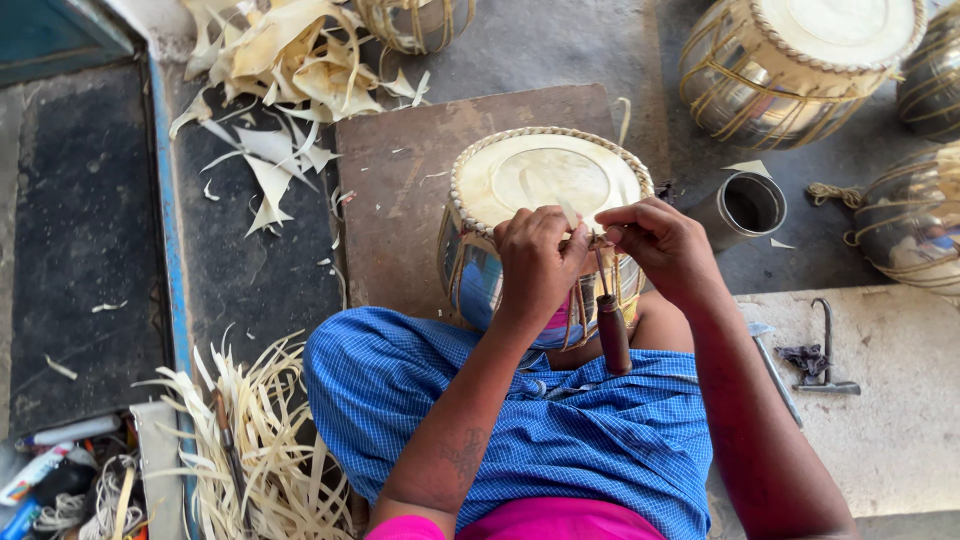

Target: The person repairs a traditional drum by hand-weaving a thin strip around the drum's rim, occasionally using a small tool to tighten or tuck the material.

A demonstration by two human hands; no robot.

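Looking straight down on a person seated on the floor, a drum [545, 180] propped against the knees on a brown board [400, 200]. Left hand [535, 262] is clenched at the near rim, fingers pinching a pale strap [568, 212] that pokes up between the knuckles. Right hand [660, 245] is just beside it, fingers closed on the thin shaft of a tool whose dark wooden handle [613, 335] hangs down over the blue checked cloth [560, 420] on the lap. Both hands meet right at the drum's edge. By the look of it, the work is well along: the skin is on, the braided rim runs all the way round, and straps already lace down the shiny metal body. What seems left is this stretch of lacing at the near edge. Around the spot: hide scraps [290, 60] heaped at the top, cut strips [250, 440] bundled at lower left, more laced drums [790, 65] at the right, a metal cup [745, 205], and a hammer [828, 355] on the slab.
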